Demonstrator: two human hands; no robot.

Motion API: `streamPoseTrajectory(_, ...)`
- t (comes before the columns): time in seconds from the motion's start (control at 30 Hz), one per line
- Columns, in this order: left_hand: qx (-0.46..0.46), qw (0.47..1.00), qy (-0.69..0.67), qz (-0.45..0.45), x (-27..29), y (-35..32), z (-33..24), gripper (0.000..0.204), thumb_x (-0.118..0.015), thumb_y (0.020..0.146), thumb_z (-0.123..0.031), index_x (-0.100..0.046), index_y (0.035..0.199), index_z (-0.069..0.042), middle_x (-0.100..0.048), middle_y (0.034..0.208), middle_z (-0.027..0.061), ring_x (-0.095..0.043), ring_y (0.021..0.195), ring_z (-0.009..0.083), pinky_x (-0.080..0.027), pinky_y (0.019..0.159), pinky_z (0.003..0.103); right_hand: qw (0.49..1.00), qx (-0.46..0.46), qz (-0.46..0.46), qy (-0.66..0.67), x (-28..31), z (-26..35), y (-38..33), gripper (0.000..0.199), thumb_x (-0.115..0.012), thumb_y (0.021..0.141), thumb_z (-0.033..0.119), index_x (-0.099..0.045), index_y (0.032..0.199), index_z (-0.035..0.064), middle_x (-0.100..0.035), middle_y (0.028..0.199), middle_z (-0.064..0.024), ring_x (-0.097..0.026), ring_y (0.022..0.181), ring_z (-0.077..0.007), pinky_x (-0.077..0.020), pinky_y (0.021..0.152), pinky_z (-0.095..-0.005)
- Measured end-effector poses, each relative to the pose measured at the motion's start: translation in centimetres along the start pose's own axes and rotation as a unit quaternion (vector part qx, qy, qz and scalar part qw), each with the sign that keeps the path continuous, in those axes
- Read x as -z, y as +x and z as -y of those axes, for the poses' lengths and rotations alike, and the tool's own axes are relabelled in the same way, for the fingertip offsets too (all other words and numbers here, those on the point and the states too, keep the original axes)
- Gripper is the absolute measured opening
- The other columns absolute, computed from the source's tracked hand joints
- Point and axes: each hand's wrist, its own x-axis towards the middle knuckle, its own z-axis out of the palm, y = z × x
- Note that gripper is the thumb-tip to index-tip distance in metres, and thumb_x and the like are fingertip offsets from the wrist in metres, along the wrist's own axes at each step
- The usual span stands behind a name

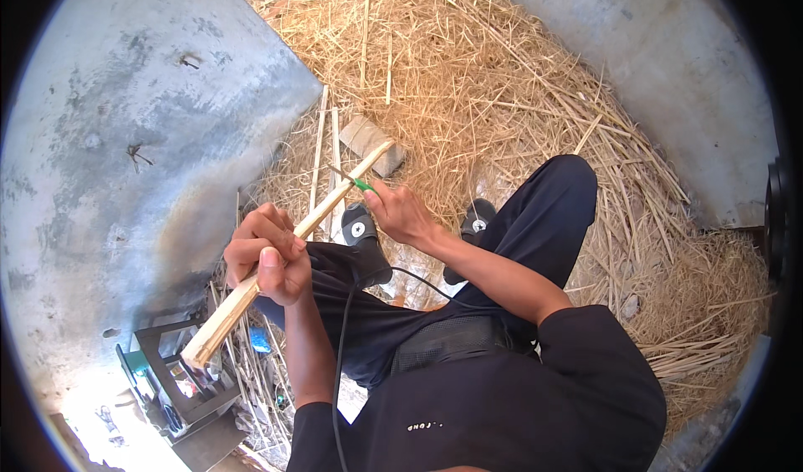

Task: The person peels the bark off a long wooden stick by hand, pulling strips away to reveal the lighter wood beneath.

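Head view: left fingers [249, 250] grip 1 stick [324, 211]; shirt lettering [425, 427] seems blurred.

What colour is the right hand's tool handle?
The small tool handle shows bright green in the head view.

The left grip [268, 253] is being clenched, its fingers [251, 242] being curled and its thumb [269, 269] being raised, while the left forearm [310, 346] is being held nearly straight ahead. The right grip [403, 214] is being clenched farther forward, while the right forearm [493, 274] is being angled inward across the right thigh [535, 221].
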Motion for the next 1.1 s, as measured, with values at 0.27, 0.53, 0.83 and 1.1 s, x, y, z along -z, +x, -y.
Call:
streamPoseTrajectory(0.27, 0.01, 1.0, -0.001, -0.03, 0.8, 0.5, 0.4, 0.011, -0.047, 0.076, -0.006, -0.037, 0.069, -0.006, -0.038, 0.049, 0.0071, -0.028, 0.044, 0.0087, -0.024, 0.038, 0.02, 0.998, 0.003, -0.051, -0.048, -2.1, -4.6, 1.8, 0.042, -0.033, 0.095, 0.035, -0.053, 0.083, -0.0004, -0.05, 0.048, -0.0165, -0.051, 0.042, -0.031, -0.0421, 0.043, -0.0444)
streamPoseTrajectory(0.53, 0.028, 0.999, -0.023, 0.0, 0.2, 0.2, 0.0, 0.01, -0.045, 0.074, -0.005, -0.038, 0.067, -0.006, -0.038, 0.049, 0.0069, -0.027, 0.044, 0.0084, -0.025, 0.037, 0.02, 0.993, -0.027, -0.086, -0.074, -2.6, -8.2, 1.9, 0.042, -0.031, 0.095, 0.034, -0.051, 0.079, -0.0001, -0.049, 0.048, -0.0168, -0.049, 0.039, -0.0306, -0.0408, 0.041, -0.044)
streamPoseTrajectory(0.83, 0.04, 0.999, 0.001, -0.018, -0.1, 1.3, 0.5, 0.009, -0.044, 0.073, -0.005, -0.039, 0.066, -0.006, -0.038, 0.049, 0.0072, -0.029, 0.046, 0.0094, -0.024, 0.038, 0.02, 0.997, 0.007, -0.003, 0.076, 0.8, 1.4, -0.4, 0.041, -0.035, 0.093, 0.031, -0.05, 0.07, 0.0008, -0.052, 0.051, -0.0215, -0.052, 0.045, -0.0378, -0.0417, 0.049, -0.0474)
streamPoseTrajectory(1.1, 0.0, 0.997, -0.017, -0.081, 2.1, 2.2, 1.5, 0.009, -0.042, 0.073, -0.002, -0.036, 0.066, -0.004, -0.035, 0.048, 0.0068, -0.025, 0.043, 0.0082, -0.025, 0.034, 0.019, 0.994, 0.082, -0.065, 0.017, -1.1, 0.4, 1.7, 0.035, -0.039, 0.092, 0.031, -0.052, 0.075, 0.0026, -0.053, 0.051, -0.0216, -0.056, 0.051, -0.0408, -0.044, 0.051, -0.0504)
